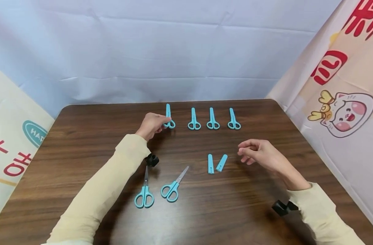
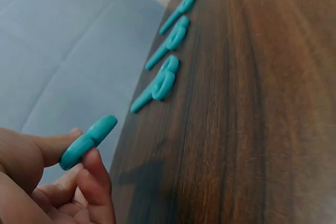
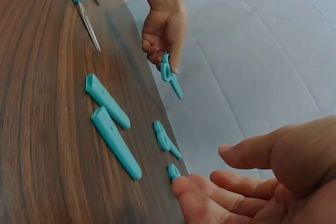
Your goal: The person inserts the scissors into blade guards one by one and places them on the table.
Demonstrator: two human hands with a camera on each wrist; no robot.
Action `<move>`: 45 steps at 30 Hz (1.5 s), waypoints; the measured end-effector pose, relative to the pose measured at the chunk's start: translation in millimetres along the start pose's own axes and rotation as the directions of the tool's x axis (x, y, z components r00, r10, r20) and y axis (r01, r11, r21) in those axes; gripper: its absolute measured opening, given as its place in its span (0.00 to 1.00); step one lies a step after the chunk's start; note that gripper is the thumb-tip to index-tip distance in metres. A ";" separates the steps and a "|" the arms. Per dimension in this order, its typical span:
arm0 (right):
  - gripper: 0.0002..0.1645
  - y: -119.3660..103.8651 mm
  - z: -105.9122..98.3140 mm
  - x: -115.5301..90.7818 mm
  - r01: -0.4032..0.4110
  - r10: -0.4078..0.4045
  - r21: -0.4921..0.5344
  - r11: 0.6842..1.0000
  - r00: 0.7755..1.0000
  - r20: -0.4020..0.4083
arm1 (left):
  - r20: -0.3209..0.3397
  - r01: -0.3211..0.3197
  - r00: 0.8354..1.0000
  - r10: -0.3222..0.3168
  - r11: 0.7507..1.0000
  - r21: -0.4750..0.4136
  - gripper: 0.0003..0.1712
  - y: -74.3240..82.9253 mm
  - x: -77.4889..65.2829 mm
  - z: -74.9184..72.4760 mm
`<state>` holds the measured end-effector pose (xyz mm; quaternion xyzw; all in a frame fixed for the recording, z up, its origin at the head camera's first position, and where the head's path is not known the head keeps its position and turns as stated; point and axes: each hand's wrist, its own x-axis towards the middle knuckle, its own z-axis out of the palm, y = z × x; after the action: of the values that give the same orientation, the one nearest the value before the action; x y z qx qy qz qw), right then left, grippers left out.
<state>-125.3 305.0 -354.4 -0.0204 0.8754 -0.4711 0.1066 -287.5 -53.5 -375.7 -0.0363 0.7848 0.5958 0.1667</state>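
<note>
My left hand (image 1: 152, 124) pinches a pair of sheathed teal scissors (image 1: 168, 112) by the handle, between thumb and fingers. In the left wrist view those scissors (image 2: 89, 142) appear raised off the table. To their right, three more sheathed scissors (image 1: 193, 119) (image 1: 212, 119) (image 1: 233, 119) lie in a row, blades pointing away. My right hand (image 1: 263, 154) hovers with relaxed fingers and holds nothing. Left of it lie two loose teal blade covers (image 1: 210, 164) (image 1: 221, 163). Nearer me rest two pairs of bare-bladed scissors (image 1: 144, 195) (image 1: 172, 190).
The dark wooden table (image 1: 235, 211) ends at a back edge just beyond the scissors row. Behind it hangs a pale cloth (image 1: 186, 61). Printed banners (image 1: 339, 102) stand at both sides. Black wrist cameras (image 1: 152, 160) are strapped to both wrists.
</note>
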 end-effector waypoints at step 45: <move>0.17 2.4 46.8 21.0 -0.128 0.109 -0.382 0.915 0.991 -0.071 | -0.111 -0.080 0.983 0.148 0.881 0.467 0.17 2.2 16.0 18.6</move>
<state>-136.0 265.1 -384.8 0.0235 0.9528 -0.2828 0.1079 -299.0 -33.0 -382.9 0.0080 0.9144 0.3972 0.0781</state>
